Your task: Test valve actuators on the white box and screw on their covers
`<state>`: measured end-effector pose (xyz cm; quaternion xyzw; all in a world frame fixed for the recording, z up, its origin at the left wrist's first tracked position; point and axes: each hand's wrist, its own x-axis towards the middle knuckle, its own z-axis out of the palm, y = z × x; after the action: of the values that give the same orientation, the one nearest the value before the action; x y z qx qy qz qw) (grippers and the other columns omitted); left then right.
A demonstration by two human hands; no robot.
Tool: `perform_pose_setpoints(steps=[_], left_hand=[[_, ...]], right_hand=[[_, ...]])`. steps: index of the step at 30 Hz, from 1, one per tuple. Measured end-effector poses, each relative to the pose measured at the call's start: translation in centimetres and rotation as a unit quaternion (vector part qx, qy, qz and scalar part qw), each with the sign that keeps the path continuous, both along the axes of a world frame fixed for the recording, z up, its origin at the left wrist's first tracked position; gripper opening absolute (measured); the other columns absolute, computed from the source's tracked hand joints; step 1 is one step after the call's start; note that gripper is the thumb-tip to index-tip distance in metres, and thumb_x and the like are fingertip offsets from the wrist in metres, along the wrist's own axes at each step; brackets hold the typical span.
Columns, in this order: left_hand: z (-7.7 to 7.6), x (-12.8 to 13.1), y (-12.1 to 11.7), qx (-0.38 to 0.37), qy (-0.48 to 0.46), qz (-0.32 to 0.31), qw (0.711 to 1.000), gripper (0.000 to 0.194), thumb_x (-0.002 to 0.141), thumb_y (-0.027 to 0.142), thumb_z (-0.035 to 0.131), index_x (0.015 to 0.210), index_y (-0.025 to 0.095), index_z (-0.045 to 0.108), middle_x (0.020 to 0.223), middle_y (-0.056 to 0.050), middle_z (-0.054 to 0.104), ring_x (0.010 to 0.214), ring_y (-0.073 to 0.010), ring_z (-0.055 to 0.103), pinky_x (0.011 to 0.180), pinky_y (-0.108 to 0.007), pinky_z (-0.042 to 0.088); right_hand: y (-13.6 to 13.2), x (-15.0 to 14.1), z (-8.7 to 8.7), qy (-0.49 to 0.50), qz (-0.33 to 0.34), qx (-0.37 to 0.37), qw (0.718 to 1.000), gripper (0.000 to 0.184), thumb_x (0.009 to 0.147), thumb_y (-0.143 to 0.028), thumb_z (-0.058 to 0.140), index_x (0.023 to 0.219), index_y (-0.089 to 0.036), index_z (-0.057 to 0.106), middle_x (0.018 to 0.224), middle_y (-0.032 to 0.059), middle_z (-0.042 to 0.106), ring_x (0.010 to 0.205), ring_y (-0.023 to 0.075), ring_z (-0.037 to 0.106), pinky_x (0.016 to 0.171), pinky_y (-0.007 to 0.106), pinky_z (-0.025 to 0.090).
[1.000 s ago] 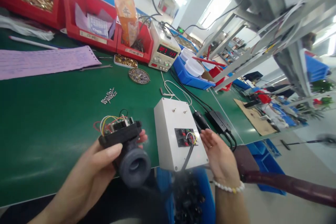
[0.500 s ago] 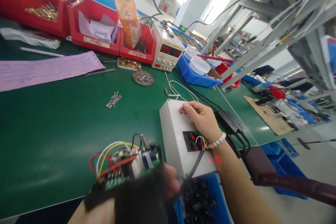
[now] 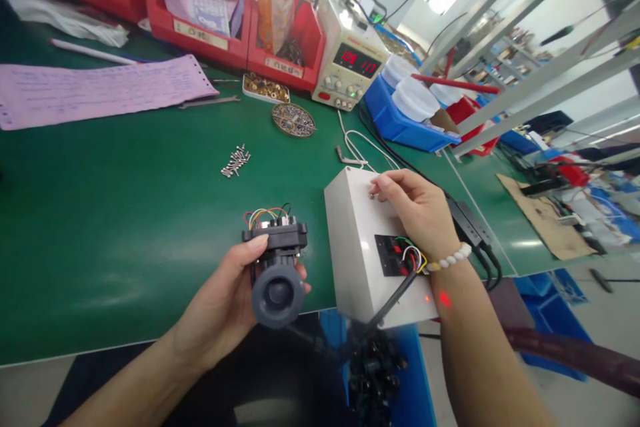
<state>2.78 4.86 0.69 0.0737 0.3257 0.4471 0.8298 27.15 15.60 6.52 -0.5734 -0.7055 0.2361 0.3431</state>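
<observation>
My left hand [image 3: 225,290] grips a black module [image 3: 277,238] from the side, thumb on top and fingers curled behind it. Its round, cup-shaped end [image 3: 278,295] faces me, and thin coloured wires and a circuit board show at its far side. My right hand [image 3: 417,207] rests over a light grey metal box [image 3: 350,233], its thumb and forefinger closed on a small metal toggle switch [image 3: 372,195]. A black terminal panel [image 3: 390,255] on the box takes several coloured wires from a thick black cable [image 3: 395,298].
Behind stand a power supply [image 3: 350,60] with lit red digits, red bins [image 3: 200,33] and a blue bin [image 3: 405,120]. Loose screws [image 3: 235,161], a round dish of screws [image 3: 293,120] and a pink sheet [image 3: 105,90] lie on the green table. A blue crate [image 3: 417,380] holds black parts below.
My left hand has moved the module away from the camera and turned it, so its cup-shaped end shows. My right hand stays at the switch. The power supply's digits differ, and the view has shifted.
</observation>
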Motion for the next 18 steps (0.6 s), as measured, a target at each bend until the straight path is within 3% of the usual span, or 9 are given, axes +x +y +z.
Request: perform_pose_setpoints(steps=[6,11,18], left_hand=[[0.06,0.08,0.05,-0.013,-0.013,-0.017,1.0,0.04,0.084,0.049,0.073,0.105,0.016,0.074,0.087,-0.009,0.078,0.08,-0.0222,0.074,0.076,-0.03,0.061],[0.36,-0.14,-0.01,-0.01,-0.003,-0.028,1.0,0.034,0.09,0.046,0.066,0.105,0.016,0.075,0.089,-0.009,0.077,0.082,-0.0212,0.072,0.077,-0.029,0.06],[-0.26,-0.34,-0.01,0.001,-0.026,-0.039,0.999,0.037,0.086,0.049,0.072,0.106,0.017,0.075,0.091,-0.009,0.078,0.084,-0.0224,0.072,0.078,-0.031,0.06]], right_hand=[[0.1,-0.02,0.04,-0.004,-0.003,-0.01,1.0,0.022,0.087,-0.04,0.064,0.084,-0.019,0.07,0.079,0.0025,0.07,0.073,0.0159,0.062,0.071,0.029,0.05],[0.16,0.01,0.0,-0.009,0.001,-0.01,1.0,0.023,0.086,-0.041,0.064,0.081,-0.019,0.069,0.078,0.0026,0.069,0.073,0.0174,0.063,0.071,0.03,0.05],[0.2,0.0,-0.03,-0.006,0.001,-0.014,1.0,0.022,0.085,-0.041,0.066,0.082,-0.02,0.07,0.079,0.0025,0.07,0.073,0.0172,0.063,0.073,0.031,0.051]])
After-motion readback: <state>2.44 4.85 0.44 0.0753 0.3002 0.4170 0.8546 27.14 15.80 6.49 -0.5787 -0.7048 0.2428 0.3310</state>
